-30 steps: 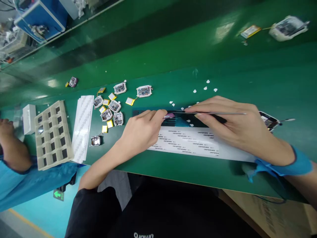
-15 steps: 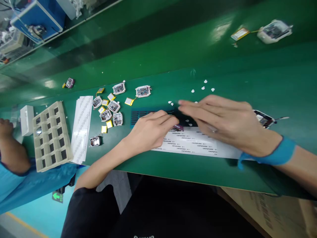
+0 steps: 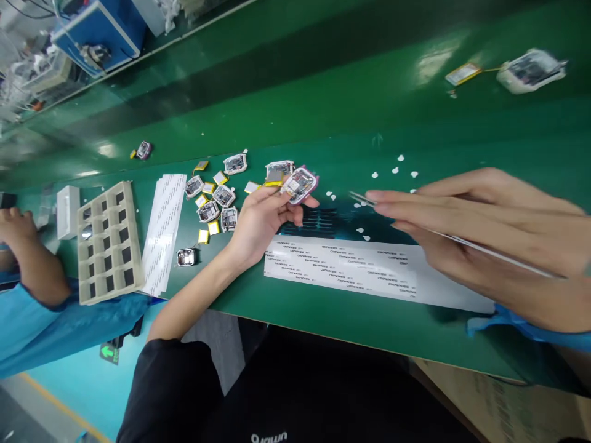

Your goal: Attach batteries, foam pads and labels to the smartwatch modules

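My left hand (image 3: pixel 261 224) holds a purple-rimmed device case (image 3: pixel 301 185) tilted up, its circuit board showing and a yellow-edged battery (image 3: pixel 274 178) beside it. Thin metal tweezers (image 3: pixel 498 251) are gripped in my right hand (image 3: pixel 489 227), their tips pointing left above several small white round stickers (image 3: pixel 360 230). Under both hands lies a printed white strip (image 3: pixel 341 264), with a dark blue-green slotted sheet (image 3: pixel 318 223) along its far edge. Several white-rimmed cases (image 3: pixel 224 195) with batteries sit left of my left hand.
A beige compartment tray (image 3: pixel 108 243), a white box (image 3: pixel 68 212) and more printed strips (image 3: pixel 164 231) are at the left, near another person's hand (image 3: pixel 18 227). At the far right lies a case (image 3: pixel 530 71) wired to a battery. A blue machine (image 3: pixel 104 37) stands at the upper left.
My left hand has lifted and turned the purple-rimmed case, moving left and away from the strip. My right hand has moved right, and its tweezers now show clearly. The whole view has shifted slightly.
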Tool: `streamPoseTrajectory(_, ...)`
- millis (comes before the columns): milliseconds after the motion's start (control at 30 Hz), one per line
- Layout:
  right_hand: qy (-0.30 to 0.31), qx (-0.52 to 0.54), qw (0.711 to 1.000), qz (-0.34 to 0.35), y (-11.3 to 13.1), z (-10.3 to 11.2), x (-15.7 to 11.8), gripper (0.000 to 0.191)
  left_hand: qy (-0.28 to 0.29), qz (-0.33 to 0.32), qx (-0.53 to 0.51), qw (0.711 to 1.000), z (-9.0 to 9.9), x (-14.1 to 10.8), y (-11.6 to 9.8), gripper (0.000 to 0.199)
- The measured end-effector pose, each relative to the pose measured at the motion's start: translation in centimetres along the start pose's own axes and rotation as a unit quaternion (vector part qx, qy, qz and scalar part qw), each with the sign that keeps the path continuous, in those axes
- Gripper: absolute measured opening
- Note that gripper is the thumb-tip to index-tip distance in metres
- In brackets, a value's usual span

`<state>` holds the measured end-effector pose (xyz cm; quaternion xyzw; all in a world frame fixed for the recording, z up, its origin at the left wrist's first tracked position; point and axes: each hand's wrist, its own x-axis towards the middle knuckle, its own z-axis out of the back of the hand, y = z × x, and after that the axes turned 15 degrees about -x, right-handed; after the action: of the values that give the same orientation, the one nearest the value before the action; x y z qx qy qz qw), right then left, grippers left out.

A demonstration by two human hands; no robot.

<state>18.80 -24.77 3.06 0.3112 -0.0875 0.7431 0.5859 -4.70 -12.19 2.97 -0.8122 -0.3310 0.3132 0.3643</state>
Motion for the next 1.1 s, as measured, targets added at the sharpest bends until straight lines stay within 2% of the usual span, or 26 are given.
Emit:
streamPoseTrajectory(67, 0.021, 0.034, 0.999, 0.019, 0.1, -0.9, 0.3, 0.078, -0.003, 0.057, -0.043, 0.997, -0.1, 0.1, 0.2, 0.015)
streamPoseTrajectory(133, 0.042, 0.072, 0.996, 0.019, -0.1, -1.5, 0.5, 0.072, 0.004, 0.048, -0.037, 0.998, -0.2, 0.0, 0.4, 0.014)
streamPoseTrajectory(267, 0.077, 0.109, 0.991, -0.011, -0.9, -2.1, 0.5, 0.045, 0.040, -0.042, 0.078, 0.995, -0.1, -0.3, 0.8, 0.016)
streamPoseTrajectory(400, 0.099, 0.117, 0.987, -0.046, -1.3, -2.2, 0.3, 0.024, 0.091, -0.117, 0.228, 0.962, 0.1, -0.4, 0.9, 0.015)
streamPoseTrajectory(600, 0.115, 0.129, 0.982, -0.080, -1.3, -2.4, 0.4, 0.020, 0.148, -0.161, 0.293, 0.931, 0.1, -0.8, 0.5, 0.007)
streamPoseTrajectory(667, 0.117, 0.131, 0.982, -0.074, -1.4, -2.4, 0.5, 0.019, 0.179, -0.172, 0.355, 0.901, 0.3, -0.7, 0.6, 0.010)
streamPoseTrajectory(767, 0.116, 0.137, 0.981, -0.077, -1.6, -2.4, 0.6, 0.020, 0.210, -0.198, 0.462, 0.838, 0.8, -0.4, 1.0, 0.015)
streamPoseTrajectory(833, 0.112, 0.139, 0.980, -0.082, -1.7, -2.3, 0.6, 0.021, 0.223, -0.211, 0.496, 0.812, 1.0, -0.3, 1.2, 0.018)
streamPoseTrajectory(1100, 0.098, 0.122, 0.987, -0.039, -1.8, -2.6, 0.7, 0.022, 0.247, -0.251, 0.518, 0.779, 1.2, -0.2, 1.5, 0.017)
